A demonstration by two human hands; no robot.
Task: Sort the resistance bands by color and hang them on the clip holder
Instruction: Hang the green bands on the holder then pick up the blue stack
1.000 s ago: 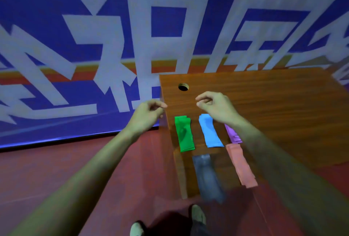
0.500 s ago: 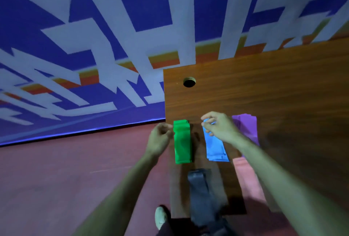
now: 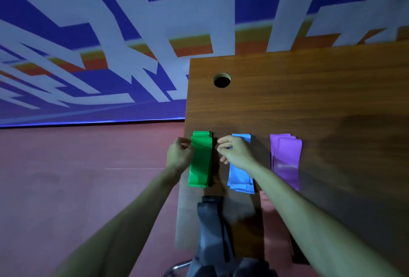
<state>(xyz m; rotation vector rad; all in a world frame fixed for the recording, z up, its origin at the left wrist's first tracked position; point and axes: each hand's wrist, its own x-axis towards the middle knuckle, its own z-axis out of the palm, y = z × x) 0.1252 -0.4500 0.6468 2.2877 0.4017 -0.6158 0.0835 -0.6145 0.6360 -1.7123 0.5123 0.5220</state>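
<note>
The green band lies flat in a folded pile at the left edge of the wooden table, with its long side pointing away from the person. The left hand is at 9 o'clock from it, curled up and touching its left edge. I cannot tell if the fingers pinch the band or only rest against it. The right hand is at 3 o'clock from the green band. Its fingertips are bunched together over the gap beside the band's right edge, and I cannot tell if they hold anything.

A second ago both hands were up near the round hole. Now they have come down to either side of the green band. Half a second ago the right fingertips were on the top of the blue band, and now they have moved left, closer to the green.

The blue band lies at 3 o'clock from the green, partly under the right wrist. The purple band lies further out at 3 o'clock, apart from the blue. A dark grey band lies at 6 o'clock and looks blurry. The hole is at about 1 o'clock. Behind the table is a blue and white wall banner, over a red floor.
</note>
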